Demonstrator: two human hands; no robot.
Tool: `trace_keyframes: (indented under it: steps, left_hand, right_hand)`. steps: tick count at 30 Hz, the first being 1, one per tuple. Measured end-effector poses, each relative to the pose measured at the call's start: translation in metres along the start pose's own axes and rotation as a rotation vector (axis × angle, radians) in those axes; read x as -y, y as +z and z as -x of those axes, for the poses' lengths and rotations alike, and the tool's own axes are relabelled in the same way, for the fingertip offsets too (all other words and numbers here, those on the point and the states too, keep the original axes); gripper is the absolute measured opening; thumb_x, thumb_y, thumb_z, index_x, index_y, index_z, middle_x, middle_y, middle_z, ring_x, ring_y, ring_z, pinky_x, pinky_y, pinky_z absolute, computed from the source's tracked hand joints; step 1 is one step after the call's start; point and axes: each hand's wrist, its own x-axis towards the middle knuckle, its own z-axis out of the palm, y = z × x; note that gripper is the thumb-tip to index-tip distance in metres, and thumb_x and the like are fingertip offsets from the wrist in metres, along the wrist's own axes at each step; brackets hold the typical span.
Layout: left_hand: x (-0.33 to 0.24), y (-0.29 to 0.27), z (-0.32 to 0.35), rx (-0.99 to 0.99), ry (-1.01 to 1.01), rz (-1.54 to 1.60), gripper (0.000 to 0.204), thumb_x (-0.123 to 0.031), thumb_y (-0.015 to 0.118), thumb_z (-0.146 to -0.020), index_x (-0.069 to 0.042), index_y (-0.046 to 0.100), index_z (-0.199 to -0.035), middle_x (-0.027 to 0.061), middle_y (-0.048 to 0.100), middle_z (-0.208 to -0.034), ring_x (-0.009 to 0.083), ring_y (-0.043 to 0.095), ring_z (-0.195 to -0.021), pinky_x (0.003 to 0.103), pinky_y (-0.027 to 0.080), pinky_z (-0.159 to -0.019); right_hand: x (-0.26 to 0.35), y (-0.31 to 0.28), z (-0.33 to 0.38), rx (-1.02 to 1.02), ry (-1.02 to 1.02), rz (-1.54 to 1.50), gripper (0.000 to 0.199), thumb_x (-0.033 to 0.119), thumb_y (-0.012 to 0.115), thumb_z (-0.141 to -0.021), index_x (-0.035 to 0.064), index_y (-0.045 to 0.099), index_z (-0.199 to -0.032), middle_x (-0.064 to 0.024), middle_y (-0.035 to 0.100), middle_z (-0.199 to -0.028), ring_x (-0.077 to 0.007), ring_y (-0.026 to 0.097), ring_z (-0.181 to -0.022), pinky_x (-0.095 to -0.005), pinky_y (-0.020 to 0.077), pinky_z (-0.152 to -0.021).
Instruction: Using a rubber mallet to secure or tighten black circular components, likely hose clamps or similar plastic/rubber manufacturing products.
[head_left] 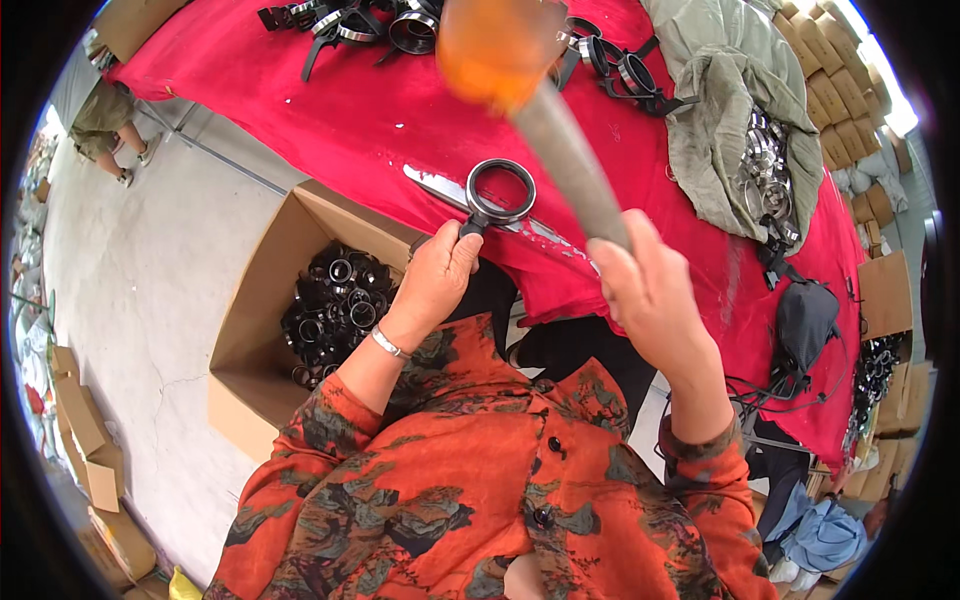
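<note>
My left hand is closed round the short black handle of a round frame like a magnifying glass. Its black and silver ring lies at the near edge of the red-covered table, with red cloth showing through it. Raised in my right hand is a mallet with a pale grey handle. The mallet's orange head, blurred by motion, is up beyond the ring and apart from it, hiding part of the table behind.
Several black and silver rings with handles lie along the table's far side. A green sack holding metal rings and a black bag are at the right. An open cardboard box of similar parts stands at my left.
</note>
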Motion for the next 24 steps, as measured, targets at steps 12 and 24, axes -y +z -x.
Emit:
trace_keyframes:
  steps: [12,24]
  left_hand:
    - [0.000,0.001,-0.001,0.010,0.047,-0.017,0.032,-0.031,0.044,-0.100,-0.003,0.050,-0.085,0.0035,0.056,-0.069,0.0103,0.051,-0.056,0.024,0.042,-0.053]
    - [0.003,0.000,-0.003,0.033,0.007,-0.031,0.032,-0.030,0.044,-0.100,-0.004,0.051,-0.083,0.0025,0.057,-0.070,0.0092,0.051,-0.057,0.022,0.042,-0.052]
  right_hand:
    - [-0.042,-0.009,-0.001,-0.006,0.106,0.061,0.041,0.038,0.054,-0.093,-0.0022,0.050,-0.086,-0.0235,0.055,-0.069,-0.0319,0.059,-0.060,-0.0403,0.0441,-0.057]
    - [-0.069,0.005,0.064,0.031,0.263,-0.101,0.035,0.035,0.053,-0.096,0.0001,0.050,-0.094,-0.0102,0.053,-0.061,-0.0167,0.055,-0.052,-0.0329,0.0426,-0.047]
